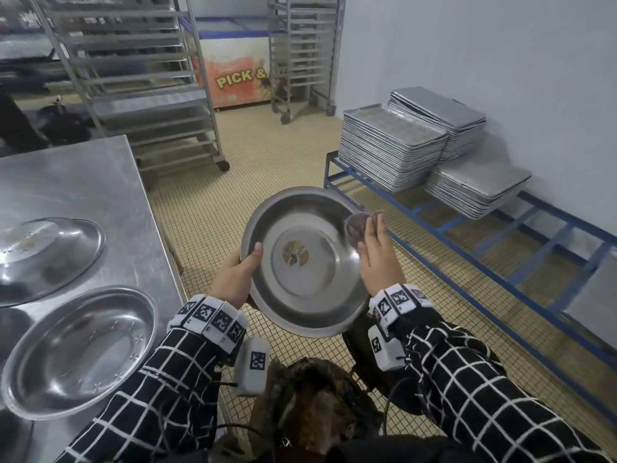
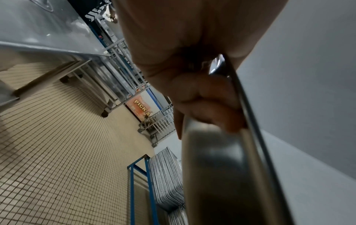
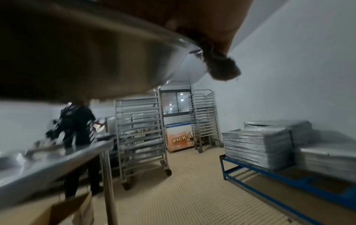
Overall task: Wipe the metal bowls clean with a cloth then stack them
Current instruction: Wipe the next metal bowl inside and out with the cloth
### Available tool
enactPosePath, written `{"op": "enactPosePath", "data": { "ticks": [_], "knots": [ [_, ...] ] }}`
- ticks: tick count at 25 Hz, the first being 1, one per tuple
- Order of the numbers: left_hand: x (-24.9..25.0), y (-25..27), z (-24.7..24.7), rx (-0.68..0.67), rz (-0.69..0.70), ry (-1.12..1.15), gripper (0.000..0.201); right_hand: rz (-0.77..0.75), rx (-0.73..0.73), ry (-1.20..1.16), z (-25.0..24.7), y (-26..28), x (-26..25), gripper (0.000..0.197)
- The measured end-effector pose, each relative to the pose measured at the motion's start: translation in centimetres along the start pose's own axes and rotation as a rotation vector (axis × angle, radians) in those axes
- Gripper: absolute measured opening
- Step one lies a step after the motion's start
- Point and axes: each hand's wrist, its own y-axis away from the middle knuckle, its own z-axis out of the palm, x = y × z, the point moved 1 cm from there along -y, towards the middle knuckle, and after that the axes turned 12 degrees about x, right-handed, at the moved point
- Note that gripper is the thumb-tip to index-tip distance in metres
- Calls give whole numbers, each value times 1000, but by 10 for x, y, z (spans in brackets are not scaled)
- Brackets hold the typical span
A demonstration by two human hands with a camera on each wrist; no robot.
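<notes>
Bowl (image 1: 305, 262) tilted, hollow toward person; left hand (image 1: 233, 279) grips rim, right hand (image 1: 377, 255) pinches cloth (image 1: 354, 228) over rim.

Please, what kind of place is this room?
Probably a commercial bakery or kitchen back room: tall wheeled tray racks, stacks of metal baking trays on a blue frame, and a steel worktable.

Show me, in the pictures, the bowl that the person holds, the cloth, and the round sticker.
held bowl (image 1: 300, 305), head view, bare inner wall near lower rim.
cloth (image 1: 354, 228), head view, dark wad at the bowl's right rim.
sticker (image 1: 296, 252), head view, its centre.
</notes>
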Motion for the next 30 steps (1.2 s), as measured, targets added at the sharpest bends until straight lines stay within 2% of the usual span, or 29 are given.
{"op": "enactPosePath", "data": {
  "ticks": [2,4,6,8,12,17,20,22,27,28,30],
  "knots": [
    [-4,-4,-4,-29,-24,-2,31,119,-49,-137,-6,-1,0,54],
    [-9,-7,-8,-68,-57,18,34,245,-15,-292,-11,2,6,49],
    [-12,-8,-8,-79,-80,24,35,370,43,-421,-12,6,12,34],
    [-12,-9,-8,-60,-102,41,33,464,38,-493,-11,9,14,24],
    [-15,-10,-5,-48,-94,65,31,556,42,-556,-10,19,9,25],
    [-31,-12,5,86,-140,137,29,705,190,-626,-1,43,-5,24],
    [-34,-8,13,121,-124,208,24,708,227,-669,-5,51,-15,22],
    [-30,-7,13,55,-121,192,20,651,185,-682,-16,47,-13,23],
    [-12,-12,3,-358,-232,200,37,594,33,-703,-48,42,13,7],
    [-9,-12,3,-379,-255,197,38,591,19,-717,-50,44,15,8],
    [-3,-12,4,-329,-274,197,41,617,39,-719,-50,48,15,10]
  ]
}}
